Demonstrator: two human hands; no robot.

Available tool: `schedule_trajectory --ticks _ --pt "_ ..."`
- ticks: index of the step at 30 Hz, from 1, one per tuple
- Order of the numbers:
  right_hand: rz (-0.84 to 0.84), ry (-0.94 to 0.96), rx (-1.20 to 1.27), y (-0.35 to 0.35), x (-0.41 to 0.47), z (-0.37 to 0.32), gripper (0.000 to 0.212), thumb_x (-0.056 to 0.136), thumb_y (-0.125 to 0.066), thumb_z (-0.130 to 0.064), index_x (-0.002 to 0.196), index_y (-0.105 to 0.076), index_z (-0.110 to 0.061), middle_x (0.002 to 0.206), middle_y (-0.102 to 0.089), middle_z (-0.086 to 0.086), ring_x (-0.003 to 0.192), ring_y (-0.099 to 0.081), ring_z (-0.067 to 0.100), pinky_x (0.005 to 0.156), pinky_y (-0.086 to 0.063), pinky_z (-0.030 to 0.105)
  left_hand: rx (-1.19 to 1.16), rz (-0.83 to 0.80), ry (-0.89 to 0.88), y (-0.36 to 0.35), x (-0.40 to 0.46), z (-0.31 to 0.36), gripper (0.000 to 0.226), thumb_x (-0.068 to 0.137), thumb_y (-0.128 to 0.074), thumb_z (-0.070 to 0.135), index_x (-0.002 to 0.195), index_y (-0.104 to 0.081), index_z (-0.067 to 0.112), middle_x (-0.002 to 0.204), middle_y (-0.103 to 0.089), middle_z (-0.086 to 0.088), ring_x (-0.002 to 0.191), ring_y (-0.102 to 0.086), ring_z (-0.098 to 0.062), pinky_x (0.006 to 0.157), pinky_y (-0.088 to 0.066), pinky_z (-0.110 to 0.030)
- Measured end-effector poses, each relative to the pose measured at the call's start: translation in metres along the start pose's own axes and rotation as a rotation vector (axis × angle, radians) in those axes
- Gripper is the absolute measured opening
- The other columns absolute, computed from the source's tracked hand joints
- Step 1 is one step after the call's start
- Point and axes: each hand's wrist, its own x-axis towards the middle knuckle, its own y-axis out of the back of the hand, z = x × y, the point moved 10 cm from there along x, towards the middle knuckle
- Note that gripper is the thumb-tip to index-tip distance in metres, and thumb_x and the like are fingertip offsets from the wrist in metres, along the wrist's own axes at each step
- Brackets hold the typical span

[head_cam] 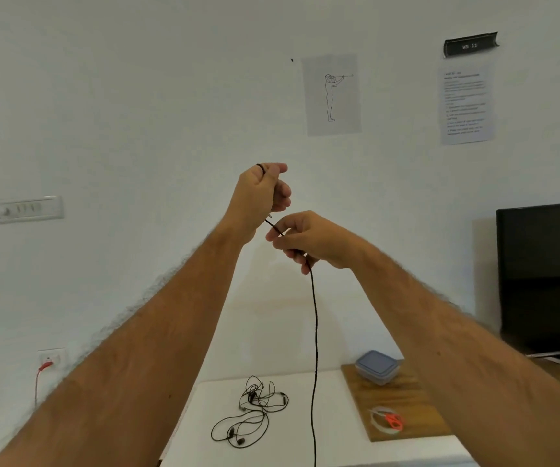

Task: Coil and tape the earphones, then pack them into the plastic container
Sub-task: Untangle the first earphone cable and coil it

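Both hands are raised in front of the wall. My left hand (265, 193) grips a black earphone cable, with a small loop of it showing over the knuckles. My right hand (309, 241) pinches the same cable (314, 332) just below, and the cord hangs straight down from it past the bottom of the view. A tangle of other black earphones (251, 412) lies on the white table (336, 443). The clear plastic container (377, 367) with a blue-grey lid sits shut on a wooden board (403, 409). A roll of clear tape (381, 422) lies on the board too.
Orange-handled scissors (393, 420) lie beside the tape roll. A dark monitor (546, 278) stands at the right on its stand. Paper sheets hang on the wall behind. A wall socket with a red plug (47, 364) is low on the left.
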Motion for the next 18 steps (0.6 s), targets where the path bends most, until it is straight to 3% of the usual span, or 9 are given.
schedule_trajectory --ticks 6,12,15,18 --pt "0.028 -0.019 -0.143 0.007 -0.006 -0.007 0.012 0.092 -0.061 -0.012 0.102 -0.067 -0.01 0.064 -0.055 0.005 0.046 -0.05 0.014 0.045 -0.047 0.027 0.183 0.032 -0.043 0.003 -0.002 -0.01 0.029 0.106 -0.034 0.019 0.127 -0.051 0.01 0.075 -0.064 -0.002 0.067 -0.063 -0.013 0.072 -0.056 -0.03" --pt "0.09 0.009 -0.223 0.02 -0.008 -0.016 0.009 0.092 -0.063 -0.014 0.092 -0.068 -0.007 0.061 -0.051 0.002 0.048 -0.05 0.014 0.055 -0.058 0.033 0.331 -0.018 -0.038 -0.002 -0.008 -0.024 0.03 0.105 -0.034 0.02 0.128 -0.051 0.009 0.073 -0.065 0.001 0.072 -0.065 -0.013 0.076 -0.056 -0.029" --pt "0.189 0.071 -0.381 0.033 -0.01 -0.027 0.009 0.09 -0.064 -0.018 0.087 -0.07 -0.01 0.061 -0.049 -0.003 0.051 -0.049 0.013 0.056 -0.06 0.035 0.35 -0.081 0.023 -0.008 -0.013 -0.036 0.03 0.105 -0.034 0.024 0.119 -0.055 0.01 0.074 -0.066 -0.001 0.066 -0.066 -0.014 0.072 -0.056 -0.032" --pt "0.279 0.181 -0.607 0.044 -0.014 -0.042 0.009 0.086 -0.064 -0.016 0.079 -0.069 -0.019 0.06 -0.047 -0.012 0.053 -0.046 0.007 0.059 -0.046 0.031 0.313 -0.155 0.109 -0.015 -0.019 -0.045 0.031 0.105 -0.032 0.028 0.103 -0.059 0.012 0.071 -0.064 -0.005 0.054 -0.059 -0.013 0.061 -0.052 -0.029"
